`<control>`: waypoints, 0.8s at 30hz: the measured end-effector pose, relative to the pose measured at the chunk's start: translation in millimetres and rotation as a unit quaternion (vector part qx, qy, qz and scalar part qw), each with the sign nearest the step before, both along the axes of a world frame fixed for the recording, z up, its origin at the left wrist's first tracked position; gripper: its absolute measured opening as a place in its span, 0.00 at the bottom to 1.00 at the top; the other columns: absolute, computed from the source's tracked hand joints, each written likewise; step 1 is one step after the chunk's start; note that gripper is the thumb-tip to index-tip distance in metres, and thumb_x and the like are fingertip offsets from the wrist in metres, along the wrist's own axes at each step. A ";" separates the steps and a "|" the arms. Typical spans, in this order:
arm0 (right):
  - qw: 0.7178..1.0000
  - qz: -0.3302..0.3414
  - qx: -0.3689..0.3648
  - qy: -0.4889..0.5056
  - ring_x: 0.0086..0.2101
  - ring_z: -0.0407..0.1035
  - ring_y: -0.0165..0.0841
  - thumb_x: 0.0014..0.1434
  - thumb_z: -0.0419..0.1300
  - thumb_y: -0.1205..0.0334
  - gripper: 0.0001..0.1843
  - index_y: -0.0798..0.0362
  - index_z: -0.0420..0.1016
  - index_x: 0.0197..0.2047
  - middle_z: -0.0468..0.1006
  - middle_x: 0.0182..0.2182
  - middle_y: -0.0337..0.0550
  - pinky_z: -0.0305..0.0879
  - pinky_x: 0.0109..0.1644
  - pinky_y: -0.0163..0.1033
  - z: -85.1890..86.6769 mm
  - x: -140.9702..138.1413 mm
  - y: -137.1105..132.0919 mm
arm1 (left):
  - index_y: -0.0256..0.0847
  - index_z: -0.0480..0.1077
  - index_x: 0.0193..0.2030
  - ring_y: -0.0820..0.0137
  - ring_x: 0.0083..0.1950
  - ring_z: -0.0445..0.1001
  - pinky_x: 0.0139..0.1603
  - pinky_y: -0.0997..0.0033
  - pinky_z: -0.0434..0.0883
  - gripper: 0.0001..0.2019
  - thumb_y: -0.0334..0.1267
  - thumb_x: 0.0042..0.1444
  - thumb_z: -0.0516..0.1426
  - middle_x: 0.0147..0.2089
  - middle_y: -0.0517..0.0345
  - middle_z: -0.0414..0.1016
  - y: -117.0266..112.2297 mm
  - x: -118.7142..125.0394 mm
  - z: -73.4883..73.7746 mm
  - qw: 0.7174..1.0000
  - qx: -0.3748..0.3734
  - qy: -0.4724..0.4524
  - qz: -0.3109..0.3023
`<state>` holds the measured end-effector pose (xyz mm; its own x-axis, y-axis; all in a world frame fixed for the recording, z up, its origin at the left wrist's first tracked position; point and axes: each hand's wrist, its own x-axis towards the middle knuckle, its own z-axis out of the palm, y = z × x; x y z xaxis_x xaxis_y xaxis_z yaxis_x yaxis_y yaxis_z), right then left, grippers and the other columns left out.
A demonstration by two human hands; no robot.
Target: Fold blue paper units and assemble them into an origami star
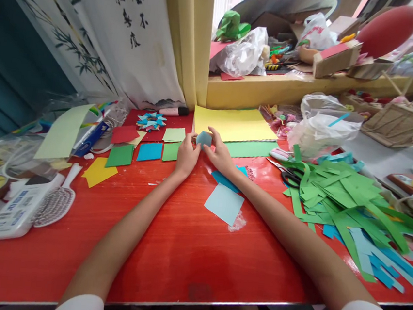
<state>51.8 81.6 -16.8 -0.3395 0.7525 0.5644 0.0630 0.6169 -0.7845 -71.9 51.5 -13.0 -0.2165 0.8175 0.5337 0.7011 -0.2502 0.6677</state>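
Note:
A small piece of folded light blue paper is held up between both hands over the red table. My left hand pinches its left side, while my right hand grips the right side with thumb and fingers. Below my right wrist lies a light blue paper square, partly over darker blue paper. Left of my left hand are green squares, a blue square and yellow paper. Behind the hands lies a yellow sheet with a green sheet at its near edge.
Scissors lie right of my right arm beside a heap of green paper strips and blue strips. A hairbrush and a white package sit at left. A folded paper star lies at the back.

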 end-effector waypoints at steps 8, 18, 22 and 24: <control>0.998 0.003 -0.055 -0.016 0.55 0.64 0.36 0.56 0.52 0.67 0.28 0.52 0.54 0.61 0.67 0.56 0.50 0.58 0.62 0.48 -1.9 0.5 3.2 | 0.40 0.61 0.47 0.65 0.49 0.70 0.50 0.64 0.67 0.15 0.29 0.52 0.55 0.48 0.49 0.70 4.3 -1.9 -4.0 1.000 0.001 0.008 -0.011; 0.977 -0.028 -0.146 0.155 0.48 0.68 0.33 0.60 0.50 0.50 0.18 0.47 0.59 0.51 0.70 0.49 0.46 0.63 0.56 0.44 -1.8 4.0 8.1 | 0.41 0.56 0.48 0.70 0.47 0.66 0.45 0.68 0.67 0.16 0.28 0.52 0.51 0.48 0.51 0.61 -13.8 9.5 14.3 0.986 0.160 -0.041 0.003; 0.944 -0.061 -0.202 0.254 0.38 0.70 0.30 0.59 0.50 0.47 0.17 0.49 0.60 0.46 0.69 0.40 0.43 0.67 0.43 0.39 -1.9 8.1 14.7 | 0.41 0.61 0.42 0.71 0.39 0.67 0.41 0.69 0.66 0.07 0.35 0.59 0.46 0.38 0.55 0.66 -41.2 34.3 53.6 0.975 0.009 0.125 -0.181; 0.933 -0.063 -0.213 0.284 0.32 0.69 0.27 0.58 0.51 0.48 0.16 0.49 0.61 0.44 0.68 0.37 0.41 0.66 0.36 0.35 -0.7 9.1 17.0 | 0.39 0.65 0.39 0.67 0.40 0.67 0.41 0.67 0.65 0.10 0.43 0.57 0.50 0.39 0.54 0.68 -59.0 45.4 70.9 0.877 -0.152 0.310 -0.334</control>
<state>60.9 98.6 -17.5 0.0284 0.9630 0.2680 -0.3861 0.2579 -0.8857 -26.6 -7.5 57.9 0.6198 0.7762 0.1154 0.7180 -0.6202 0.3159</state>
